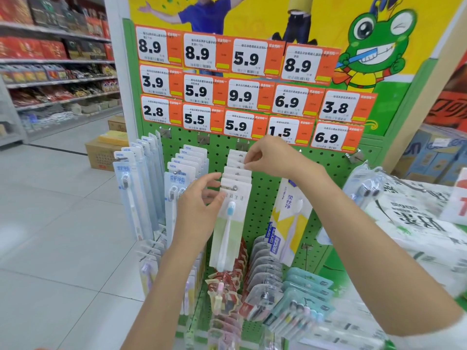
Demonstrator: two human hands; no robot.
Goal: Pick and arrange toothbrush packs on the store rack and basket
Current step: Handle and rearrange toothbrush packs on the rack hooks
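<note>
A green pegboard rack (262,215) carries rows of toothbrush packs on hooks. In the middle hangs a row of white and pale green packs (231,223), each with a blue-headed brush. My left hand (199,210) pinches the left edge of the front pack just below its hook. My right hand (271,156) pinches the tops of the packs further back on the same hook. Blue-white packs (134,188) hang at the left. A yellow and white pack (290,218) hangs at the right.
Orange price tags (242,94) cover the board above the hooks. Lower hooks hold red carded packs (227,286) and teal multi-packs (303,299). White printed packages (417,218) lie at the right. Cardboard boxes (106,150) stand on the tiled aisle floor at the left, beside stocked shelves (55,72).
</note>
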